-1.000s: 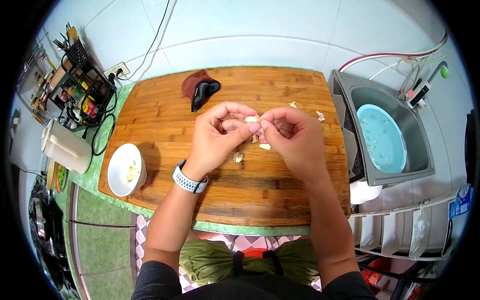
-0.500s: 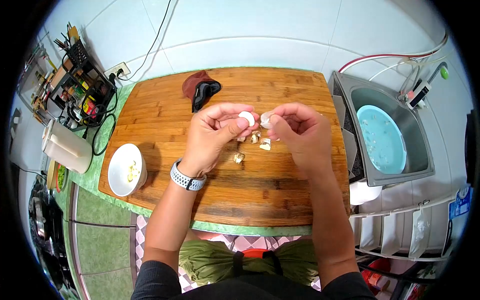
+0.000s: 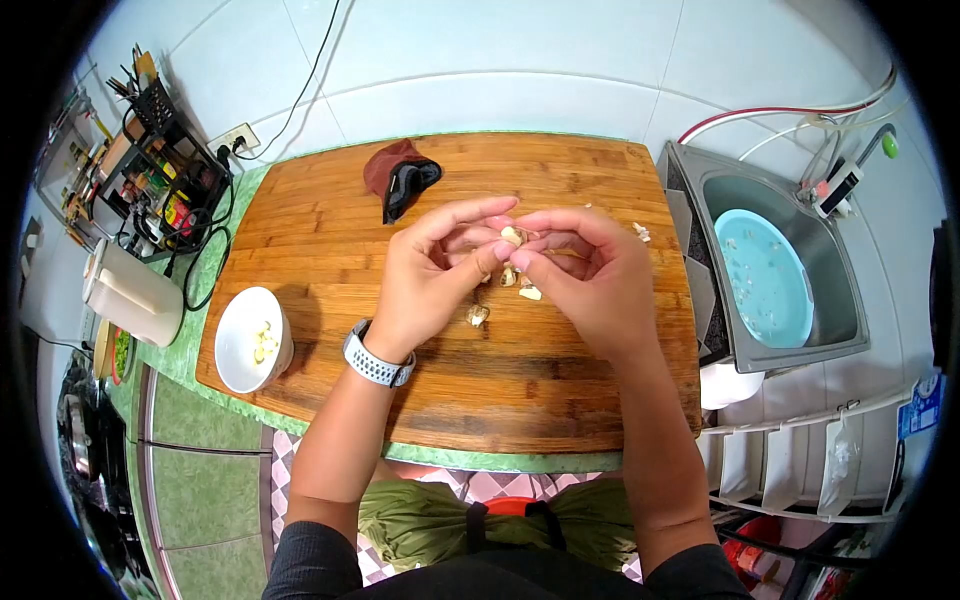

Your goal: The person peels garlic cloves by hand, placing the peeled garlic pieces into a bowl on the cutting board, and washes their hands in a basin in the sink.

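One garlic clove (image 3: 513,236); blue label (image 3: 921,403) illegible

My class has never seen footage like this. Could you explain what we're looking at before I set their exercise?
There is no machine: the left grip and right grip are a person's own bare hands. The camera is worn on the head, looking forward and down. Where the hands meet, the left holds a small pale piece, apparently a garlic clove; whether the right pinches it too is hard to tell. On the wooden board are a white bowl with pale pieces inside, a dark red and black cloth item, and scattered small bits.
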A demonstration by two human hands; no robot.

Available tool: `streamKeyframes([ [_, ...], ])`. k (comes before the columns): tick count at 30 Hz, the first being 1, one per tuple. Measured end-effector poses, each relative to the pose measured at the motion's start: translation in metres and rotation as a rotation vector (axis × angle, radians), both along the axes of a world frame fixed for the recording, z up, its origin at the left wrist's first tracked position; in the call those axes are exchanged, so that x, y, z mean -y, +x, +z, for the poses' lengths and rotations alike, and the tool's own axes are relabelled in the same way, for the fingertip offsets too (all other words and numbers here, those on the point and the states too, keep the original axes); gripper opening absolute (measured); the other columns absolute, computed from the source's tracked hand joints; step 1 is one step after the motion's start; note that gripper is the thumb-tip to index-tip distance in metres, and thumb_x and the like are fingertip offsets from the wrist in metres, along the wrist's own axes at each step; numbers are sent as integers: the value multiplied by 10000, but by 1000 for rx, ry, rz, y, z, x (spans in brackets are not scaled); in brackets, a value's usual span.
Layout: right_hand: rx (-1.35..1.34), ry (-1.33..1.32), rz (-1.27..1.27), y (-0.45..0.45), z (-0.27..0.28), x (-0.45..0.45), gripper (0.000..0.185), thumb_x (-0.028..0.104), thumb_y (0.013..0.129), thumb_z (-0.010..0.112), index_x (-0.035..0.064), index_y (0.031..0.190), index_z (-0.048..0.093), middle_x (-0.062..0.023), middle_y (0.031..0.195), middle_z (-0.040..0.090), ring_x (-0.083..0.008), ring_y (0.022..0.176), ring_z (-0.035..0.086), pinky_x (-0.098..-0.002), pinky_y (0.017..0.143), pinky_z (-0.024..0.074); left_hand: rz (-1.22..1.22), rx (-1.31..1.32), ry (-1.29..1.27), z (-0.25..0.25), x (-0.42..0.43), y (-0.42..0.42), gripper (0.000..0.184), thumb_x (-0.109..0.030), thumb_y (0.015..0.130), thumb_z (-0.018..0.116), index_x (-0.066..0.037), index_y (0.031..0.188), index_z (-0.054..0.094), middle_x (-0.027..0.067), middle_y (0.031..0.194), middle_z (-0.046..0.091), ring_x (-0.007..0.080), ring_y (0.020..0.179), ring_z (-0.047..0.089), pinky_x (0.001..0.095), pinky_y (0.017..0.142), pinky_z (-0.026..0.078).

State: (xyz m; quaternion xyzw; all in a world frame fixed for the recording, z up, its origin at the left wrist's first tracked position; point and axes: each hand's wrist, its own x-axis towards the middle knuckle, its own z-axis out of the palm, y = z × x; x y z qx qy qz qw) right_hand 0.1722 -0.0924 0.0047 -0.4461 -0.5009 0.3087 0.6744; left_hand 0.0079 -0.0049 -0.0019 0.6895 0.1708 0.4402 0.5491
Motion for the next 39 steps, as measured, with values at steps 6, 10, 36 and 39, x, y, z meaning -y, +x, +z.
streamKeyframes([
  [6,87,-41,-88,3,-5,-2,138,15,878,790,3,1014,767,-66,943,771,-94,826,731,-216,740,589,29,2,11,-5,0,0,253,17,937,736,29,1187,700,90,1154,733,116,1016,712,214,798,587],
  [10,147,12,-150,2,-7,-2,105,26,871,792,3,972,776,-69,878,769,-90,793,727,-219,716,583,73,-40,102,-5,-1,-1,213,59,903,749,44,1115,728,124,1154,723,163,1030,708,272,886,599],
  [36,181,11,-184,3,-6,0,81,20,870,777,2,949,773,-70,857,768,-97,764,721,-227,701,587,149,1,247,-6,0,3,153,54,893,755,35,1045,768,135,1107,738,157,955,727,256,800,627],
  [39,232,13,-223,3,-3,2,68,22,858,781,1,919,760,-65,845,764,-101,748,719,-236,694,590,185,-33,376,-3,0,2,144,61,889,755,26,1027,775,138,1101,746,166,960,727,267,802,619],
])
